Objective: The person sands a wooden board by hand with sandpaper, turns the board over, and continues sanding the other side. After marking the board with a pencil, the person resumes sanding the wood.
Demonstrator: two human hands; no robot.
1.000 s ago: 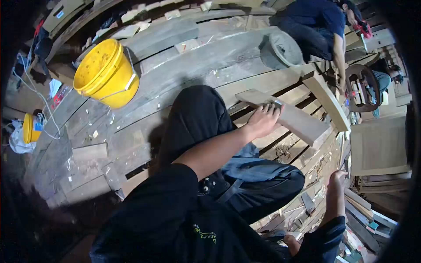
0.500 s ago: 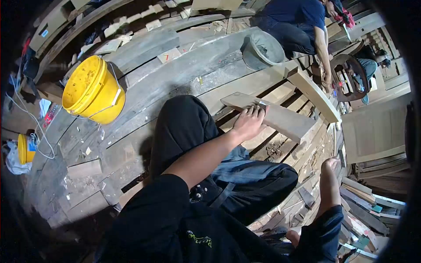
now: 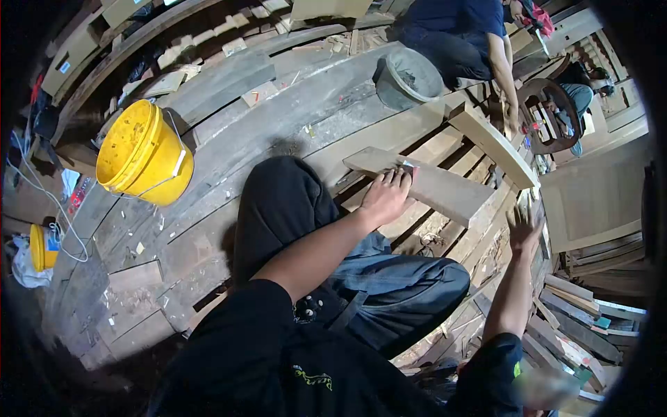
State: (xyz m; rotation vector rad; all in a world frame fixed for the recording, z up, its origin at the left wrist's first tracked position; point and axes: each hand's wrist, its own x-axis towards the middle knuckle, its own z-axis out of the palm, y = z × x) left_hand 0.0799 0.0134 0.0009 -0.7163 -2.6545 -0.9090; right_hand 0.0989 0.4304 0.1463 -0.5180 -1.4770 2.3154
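Observation:
My left hand (image 3: 386,199) grips the near edge of a flat wooden board (image 3: 445,190), its fingers bent over the top face. A small red patch (image 3: 411,169) shows at the fingertips; what it is I cannot make out. The board lies across spaced wooden slats (image 3: 436,149). My right hand (image 3: 524,226) is open with fingers stretched out, holding nothing. It is nearest to the lower end of a pale wooden beam (image 3: 495,147), which slants beyond the board.
A yellow bucket (image 3: 156,163) stands on the plank floor at left, a grey bucket (image 3: 408,80) farther ahead. Another person (image 3: 451,31) crouches beyond, one arm reaching down near a dark oval wooden frame (image 3: 552,118). Stacked wood strips (image 3: 573,333) lie at right.
My right hand has moved forward toward the end of the pale beam, and its fingers now show spread. My left hand stays on the board. The view has shifted slightly.

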